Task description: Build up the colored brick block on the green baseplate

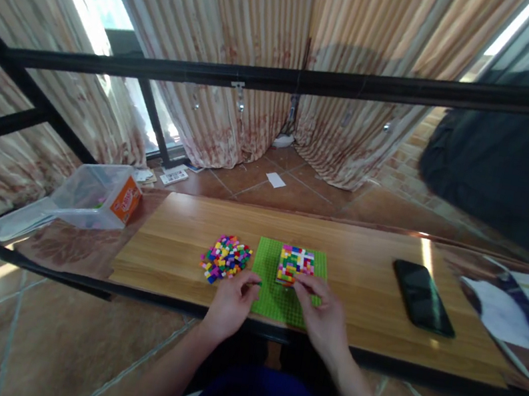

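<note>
A square block of multicoloured toy bricks [294, 264] stands on a green baseplate [271, 307]. My right hand [324, 313] is at the block's front right edge, thumb and forefinger closed together there. Whatever lies between those fingertips is hidden. Over the baseplate's left edge, my left hand [231, 300] pinches a small dark green brick [258, 283]. Just beyond that hand lies a loose pile of small bricks [226, 256] in many colours, left of the baseplate.
Both hands work over a wooden table [171, 236]. A black phone [423, 297] lies to the right, with papers [503, 316] past it. Off the left end sits a clear plastic box [92, 196] with an orange label. A black metal bar [264, 80] crosses behind, before curtains [255, 14].
</note>
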A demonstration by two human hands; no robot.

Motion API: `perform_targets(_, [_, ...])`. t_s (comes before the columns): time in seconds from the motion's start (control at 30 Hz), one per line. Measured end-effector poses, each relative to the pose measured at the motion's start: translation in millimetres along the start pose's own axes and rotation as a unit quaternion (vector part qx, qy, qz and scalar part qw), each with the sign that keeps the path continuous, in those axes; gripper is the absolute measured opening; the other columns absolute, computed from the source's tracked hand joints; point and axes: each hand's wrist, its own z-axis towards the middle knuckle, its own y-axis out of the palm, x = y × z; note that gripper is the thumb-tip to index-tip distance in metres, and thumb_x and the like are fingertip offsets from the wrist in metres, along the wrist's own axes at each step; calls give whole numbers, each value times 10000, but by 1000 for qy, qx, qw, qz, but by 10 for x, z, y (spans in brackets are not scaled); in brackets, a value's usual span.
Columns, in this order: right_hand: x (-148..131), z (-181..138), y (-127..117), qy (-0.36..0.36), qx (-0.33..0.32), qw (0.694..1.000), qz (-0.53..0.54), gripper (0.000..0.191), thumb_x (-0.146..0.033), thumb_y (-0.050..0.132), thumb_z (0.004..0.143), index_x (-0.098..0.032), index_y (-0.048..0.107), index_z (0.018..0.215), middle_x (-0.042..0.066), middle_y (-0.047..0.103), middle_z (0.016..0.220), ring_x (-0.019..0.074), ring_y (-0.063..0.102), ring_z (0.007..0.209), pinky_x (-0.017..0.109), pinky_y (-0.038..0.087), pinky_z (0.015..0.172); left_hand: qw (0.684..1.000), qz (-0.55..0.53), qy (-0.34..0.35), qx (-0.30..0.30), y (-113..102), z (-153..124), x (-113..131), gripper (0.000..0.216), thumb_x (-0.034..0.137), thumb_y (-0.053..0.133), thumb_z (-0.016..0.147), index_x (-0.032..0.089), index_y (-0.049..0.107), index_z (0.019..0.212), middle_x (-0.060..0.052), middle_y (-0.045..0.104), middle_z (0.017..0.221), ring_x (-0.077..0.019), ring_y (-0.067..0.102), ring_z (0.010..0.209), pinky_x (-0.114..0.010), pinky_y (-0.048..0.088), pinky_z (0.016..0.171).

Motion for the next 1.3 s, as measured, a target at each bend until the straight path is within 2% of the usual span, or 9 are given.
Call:
perform_targets(0.03, [-71, -66, 55, -9, -31, 999, 4, 203, -389, 591, 866, -284, 736, 962, 49, 715, 1030, 213, 655, 978, 390, 516, 896, 998, -59, -14, -9, 33, -18, 39, 145, 243, 562, 847, 189, 661, 938, -36, 701, 843, -170, 673, 710, -293, 544, 691])
perform_targets(0.13, [-201, -191, 171, -28, -52, 998, 16, 185, -340, 581, 882, -316, 731, 987, 39, 707, 1022, 204, 651, 986, 379, 526, 887, 980, -181, -76, -27, 111, -53, 157, 170, 301, 628, 804, 182, 666, 920, -34, 710, 827, -158, 668, 651, -270, 545, 606])
perform_targets(0.33, [-190, -230, 195, -37, -23, 998, 47, 157, -347, 603, 873, -319, 746, 930, 43, 701, 959, 206, 663, 915, 379, 550, 834, 941, -290, -171, -31, 211, -88, 305, 283, 384, 702, 754, 164, 694, 933, -29, 707, 736, -153, 659, 616, -257, 529, 574])
perform_targets(0.7, [-179, -233, 123, -42, -31, 998, 21, 186, -344, 606, 877, -319, 745, 996, 50, 691, 1056, 205, 648, 1002, 378, 534, 903, 921, -333, -186, -81, 294, -124, 465, 332, 461, 694, 772, 138, 685, 848, -21, 663, 667, -131, 627, 587, -237, 501, 574])
perform_targets(0.83, [-114, -131, 62, -18, -4, 999, 31, 188, -382, 615, 860, -302, 752, 962, 52, 694, 1042, 210, 645, 1002, 385, 530, 900, 933, -304, -172, -85, 286, -91, 435, 378, 494, 654, 797, 140, 696, 924, -65, 718, 789, -147, 659, 623, -246, 520, 585])
perform_targets(0.97, [46, 144, -99, 10, 59, 998, -8, 224, -437, 634, 822, -254, 752, 879, 63, 691, 975, 202, 646, 879, 351, 537, 784, 971, -211, -108, -17, 156, -18, 251, 361, 479, 629, 813, 149, 692, 947, -83, 736, 906, -145, 665, 636, -256, 544, 608])
perform_targets(1.07, [173, 390, -216, 6, 67, 996, -55, 240, -431, 621, 818, -226, 745, 843, 65, 686, 918, 193, 633, 810, 331, 519, 725, 990, -119, -45, 59, -55, 25, 28, 302, 428, 606, 835, 159, 685, 949, -81, 729, 955, -169, 684, 731, -283, 564, 695])
perform_targets(1.2, [287, 650, -258, -16, 48, 992, -112, 244, -379, 563, 839, -211, 739, 856, 68, 685, 902, 197, 633, 805, 344, 509, 753, 980, 41, -11, 196, -389, 50, -266, 252, 362, 560, 862, 182, 677, 994, -85, 721, 1007, -218, 681, 926, -334, 534, 858])
perform_targets(1.3, [335, 765, -216, -29, 28, 989, -143, 253, -345, 524, 854, -213, 739, 870, 71, 687, 922, 202, 635, 831, 351, 501, 787, 960, 125, -15, 249, -577, 55, -441, 240, 328, 533, 863, 180, 669, 995, -88, 720, 970, -226, 681, 887, -348, 533, 838])
